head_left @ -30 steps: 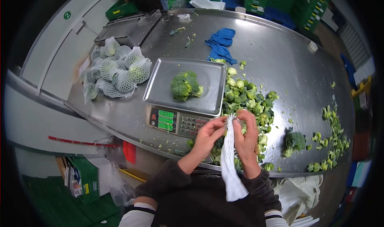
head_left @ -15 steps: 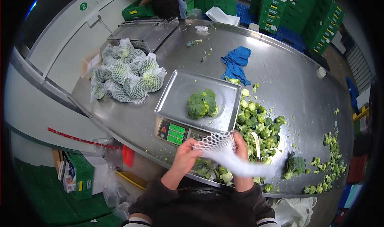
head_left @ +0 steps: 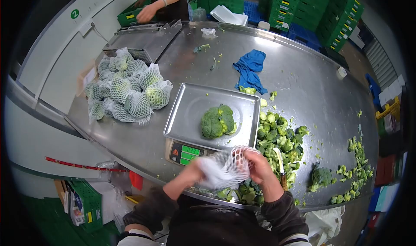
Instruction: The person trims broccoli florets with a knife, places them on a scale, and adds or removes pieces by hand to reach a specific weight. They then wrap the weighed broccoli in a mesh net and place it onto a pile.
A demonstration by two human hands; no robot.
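Observation:
My left hand (head_left: pixel 191 171) and my right hand (head_left: pixel 258 166) together hold a white net sleeve (head_left: pixel 225 168), stretched open between them just in front of the scale. A broccoli head (head_left: pixel 218 121) lies on the steel tray (head_left: pixel 190 109) of the scale (head_left: pixel 187 153). To the right of my right hand sits a heap of cut broccoli florets (head_left: pixel 277 135), with a knife (head_left: pixel 281 168) lying against it.
Several netted broccoli bags (head_left: pixel 125 92) are piled at the table's left. A blue cloth (head_left: pixel 249 68) lies behind the scale. A loose broccoli head (head_left: pixel 320 176) and scraps (head_left: pixel 359 159) lie at the right. Another person's hand (head_left: pixel 145 14) reaches to a green crate at the back; green crates (head_left: pixel 312 12) are stacked beyond.
The net sleeve hung down from my hands; now it is bunched up and stretched open between them. My hands have moved slightly lower and left, near the scale's display.

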